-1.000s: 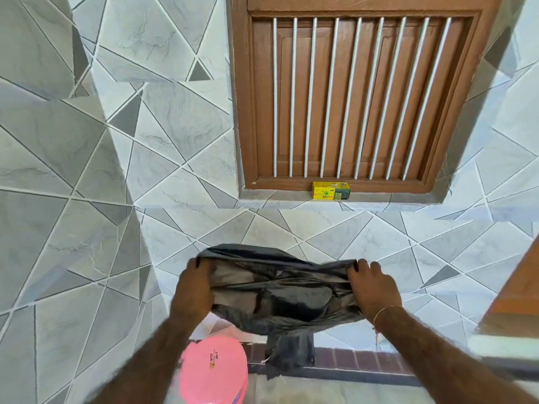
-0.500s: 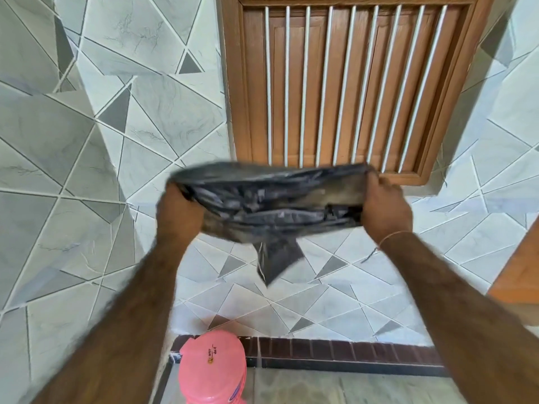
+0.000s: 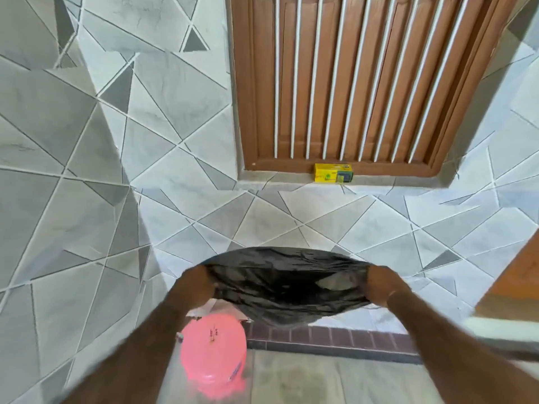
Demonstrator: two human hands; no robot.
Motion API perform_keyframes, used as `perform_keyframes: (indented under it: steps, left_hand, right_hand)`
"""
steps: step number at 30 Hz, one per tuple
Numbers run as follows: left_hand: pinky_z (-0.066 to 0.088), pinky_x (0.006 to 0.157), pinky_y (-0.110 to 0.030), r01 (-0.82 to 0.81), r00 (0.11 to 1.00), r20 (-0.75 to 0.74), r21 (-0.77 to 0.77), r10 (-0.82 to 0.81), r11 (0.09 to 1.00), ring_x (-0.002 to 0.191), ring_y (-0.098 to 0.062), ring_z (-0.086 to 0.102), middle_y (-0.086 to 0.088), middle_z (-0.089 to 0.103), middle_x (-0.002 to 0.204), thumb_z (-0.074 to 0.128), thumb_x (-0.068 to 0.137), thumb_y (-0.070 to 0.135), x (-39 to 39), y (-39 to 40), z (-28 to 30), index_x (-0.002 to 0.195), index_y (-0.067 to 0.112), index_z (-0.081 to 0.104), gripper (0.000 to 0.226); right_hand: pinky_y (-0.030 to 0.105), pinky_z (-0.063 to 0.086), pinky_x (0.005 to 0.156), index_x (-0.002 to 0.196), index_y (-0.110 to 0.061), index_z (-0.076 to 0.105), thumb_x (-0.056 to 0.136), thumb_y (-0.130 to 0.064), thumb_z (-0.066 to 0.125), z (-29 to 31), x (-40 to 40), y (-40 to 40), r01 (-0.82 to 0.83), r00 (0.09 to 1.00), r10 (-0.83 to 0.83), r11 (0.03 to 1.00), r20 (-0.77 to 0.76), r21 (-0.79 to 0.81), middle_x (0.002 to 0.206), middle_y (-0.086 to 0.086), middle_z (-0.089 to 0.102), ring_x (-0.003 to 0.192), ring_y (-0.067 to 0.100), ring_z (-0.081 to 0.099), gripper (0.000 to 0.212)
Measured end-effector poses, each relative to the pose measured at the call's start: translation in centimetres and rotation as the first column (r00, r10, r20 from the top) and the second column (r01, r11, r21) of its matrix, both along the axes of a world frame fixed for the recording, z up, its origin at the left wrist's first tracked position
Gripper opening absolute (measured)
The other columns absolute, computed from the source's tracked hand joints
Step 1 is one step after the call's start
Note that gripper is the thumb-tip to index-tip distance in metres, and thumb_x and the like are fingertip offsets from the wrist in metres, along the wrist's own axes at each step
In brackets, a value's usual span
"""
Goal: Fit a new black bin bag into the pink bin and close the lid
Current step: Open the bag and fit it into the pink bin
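A black bin bag [image 3: 287, 290] is stretched between my two hands in the air, its mouth billowed open toward me. My left hand [image 3: 197, 284] grips the bag's left edge and my right hand [image 3: 380, 284] grips its right edge. Below and to the left, on the floor against the tiled wall, stands the pink bin [image 3: 213, 352] with its lid shut. The bag hangs above and to the right of the bin, not touching it. My left forearm hides part of the bin's left side.
A grey and white tiled wall fills the view ahead. A brown wooden window [image 3: 364, 83] with white bars sits above, with a small yellow box [image 3: 334, 172] on its sill. A dark brick skirting [image 3: 329, 336] runs along the floor. A wooden edge [image 3: 513, 284] shows at right.
Both hands swung the bag up in front of the window, then brought it back down. The bag's mouth is now puffed wider open.
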State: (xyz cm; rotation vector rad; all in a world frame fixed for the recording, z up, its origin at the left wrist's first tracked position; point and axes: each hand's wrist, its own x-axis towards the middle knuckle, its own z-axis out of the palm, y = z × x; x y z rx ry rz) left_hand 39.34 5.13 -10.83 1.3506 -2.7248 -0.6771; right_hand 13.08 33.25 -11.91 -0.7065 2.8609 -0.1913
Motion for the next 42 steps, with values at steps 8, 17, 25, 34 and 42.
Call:
perform_keyframes:
  steps: [8, 17, 25, 34, 42]
  left_hand:
    - [0.053, 0.087, -0.037, -0.304, 0.924, -0.199, 0.134, 0.326, 0.943, 0.098, -0.039, 0.065, -0.019, 0.07, 0.105, 0.053, 0.082, 0.044, -1.0, 1.1, -1.3, 0.102, 0.006, 0.063, 0.044]
    - [0.049, 0.096, -0.046, -0.171, 0.973, -0.188, -0.218, 0.131, 0.961, 0.109, -0.039, 0.061, -0.015, 0.059, 0.123, 0.056, 0.086, 0.019, -1.9, 0.2, 1.9, 0.133, 0.011, 0.043, 0.05]
    - [0.048, 0.098, -0.039, -0.045, 0.967, 0.243, -0.13, 0.076, 0.99, 0.118, -0.029, 0.059, -0.006, 0.053, 0.128, 0.047, 0.087, 0.031, -0.5, 4.8, -2.8, 0.137, 0.022, 0.041, 0.051]
    - [0.052, 0.091, -0.038, -0.074, 0.986, 0.147, 0.0, 0.074, 0.997, 0.103, -0.029, 0.063, -0.008, 0.065, 0.118, 0.058, 0.072, 0.028, -1.3, 5.5, -2.1, 0.127, 0.018, 0.051, 0.057]
    - [0.05, 0.086, -0.032, -0.219, 0.96, 0.188, 0.028, 0.21, 0.975, 0.11, -0.033, 0.062, -0.013, 0.063, 0.118, 0.06, 0.086, 0.011, 0.8, 3.3, -0.3, 0.133, 0.01, 0.042, 0.051]
  right_hand:
    - [0.041, 0.053, 0.089, 0.11, -0.004, 0.06, 0.083, -0.019, 0.053, -1.2, 0.5, -1.6, 0.097, 0.995, -0.098, 0.986, -0.001, -0.138, 0.116, 0.021, 0.065, 0.108, 0.04, 0.063, 0.031]
    - [0.041, 0.053, 0.085, 0.112, -0.006, 0.062, 0.08, -0.011, 0.055, 1.3, -3.1, -4.5, -0.105, 0.979, 0.034, 0.929, -0.201, -0.355, 0.114, 0.019, 0.062, 0.102, 0.041, 0.065, 0.033]
    - [0.035, 0.051, 0.092, 0.12, -0.005, 0.056, 0.085, -0.015, 0.054, -3.0, -3.6, -1.5, -0.305, 0.95, 0.29, 0.941, 0.114, 0.148, 0.125, 0.017, 0.063, 0.115, 0.034, 0.062, 0.036]
    - [0.035, 0.05, 0.089, 0.111, -0.003, 0.063, 0.082, -0.009, 0.053, -2.0, -4.8, -3.6, -0.378, 0.918, 0.384, 0.923, 0.099, -0.077, 0.117, 0.019, 0.065, 0.109, 0.037, 0.062, 0.031]
    - [0.031, 0.049, 0.064, 0.122, -0.007, 0.053, 0.083, -0.012, 0.051, -2.3, -5.8, -6.7, -0.347, 0.87, 0.411, 0.903, 0.272, -0.254, 0.096, 0.012, 0.061, 0.084, 0.028, 0.058, 0.04]
